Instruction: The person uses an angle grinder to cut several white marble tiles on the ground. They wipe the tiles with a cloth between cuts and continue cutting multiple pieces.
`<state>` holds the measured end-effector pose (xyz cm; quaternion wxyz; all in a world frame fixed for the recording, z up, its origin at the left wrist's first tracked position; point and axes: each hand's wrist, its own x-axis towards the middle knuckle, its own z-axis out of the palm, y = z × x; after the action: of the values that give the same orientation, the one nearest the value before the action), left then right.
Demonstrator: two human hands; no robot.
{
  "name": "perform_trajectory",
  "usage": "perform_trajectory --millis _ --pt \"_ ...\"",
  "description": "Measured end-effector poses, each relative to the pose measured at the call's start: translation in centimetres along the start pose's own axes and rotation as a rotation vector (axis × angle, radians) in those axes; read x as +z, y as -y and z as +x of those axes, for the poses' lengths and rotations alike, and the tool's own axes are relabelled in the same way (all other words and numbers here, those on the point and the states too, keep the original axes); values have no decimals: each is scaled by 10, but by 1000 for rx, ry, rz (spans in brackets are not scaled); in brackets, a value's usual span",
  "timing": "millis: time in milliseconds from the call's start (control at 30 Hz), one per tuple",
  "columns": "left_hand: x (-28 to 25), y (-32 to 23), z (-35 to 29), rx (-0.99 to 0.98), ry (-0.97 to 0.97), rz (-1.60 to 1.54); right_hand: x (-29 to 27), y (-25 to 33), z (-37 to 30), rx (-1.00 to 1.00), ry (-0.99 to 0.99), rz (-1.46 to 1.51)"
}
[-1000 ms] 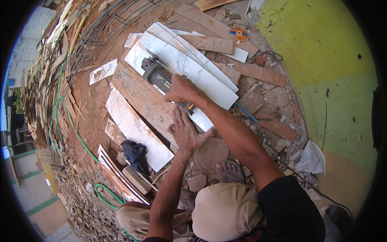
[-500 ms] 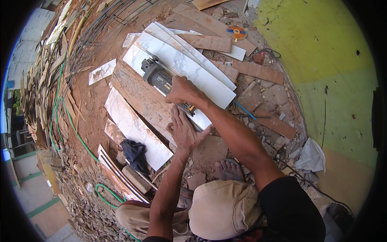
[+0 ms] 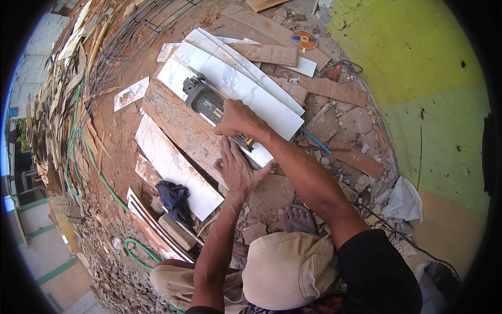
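Observation:
My right hand (image 3: 238, 119) is wrapped around the body of a dark handheld power cutter (image 3: 204, 99). The cutter lies along the left part of a white marbled tile (image 3: 235, 89), its front end pointing away from me. A thin line runs on the tile ahead of it; the blade itself is hidden. Fingers spread, my left hand (image 3: 239, 170) is laid at the near end of the tile, just behind the cutter, with the thumb by the tile's near edge. Beneath is a dusty brown board (image 3: 180, 125).
More white tile strips (image 3: 175, 167) lie left, near a dark cloth (image 3: 174, 199). Brown-backed offcuts (image 3: 334, 91), a cutting disc (image 3: 304, 40) and a blue stick (image 3: 316, 141) are to the right. A green hose (image 3: 99, 172), rebar (image 3: 130, 39) and a yellow-green wall (image 3: 408, 68) surround the spot.
The whole view has shifted very slightly. Both hands and the cutter keep practically the same places on the tile.

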<state>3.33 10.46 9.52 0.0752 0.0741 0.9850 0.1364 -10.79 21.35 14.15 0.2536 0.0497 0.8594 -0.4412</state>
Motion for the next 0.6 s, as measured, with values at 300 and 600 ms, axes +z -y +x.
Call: perform_trajectory --millis 300,600 --pt "-1 -2 0 -14 5 4 -4 -1 -8 -9 12 26" --pt "0 -1 -1 4 -34 5 -2 -6 -13 -14 -3 33"
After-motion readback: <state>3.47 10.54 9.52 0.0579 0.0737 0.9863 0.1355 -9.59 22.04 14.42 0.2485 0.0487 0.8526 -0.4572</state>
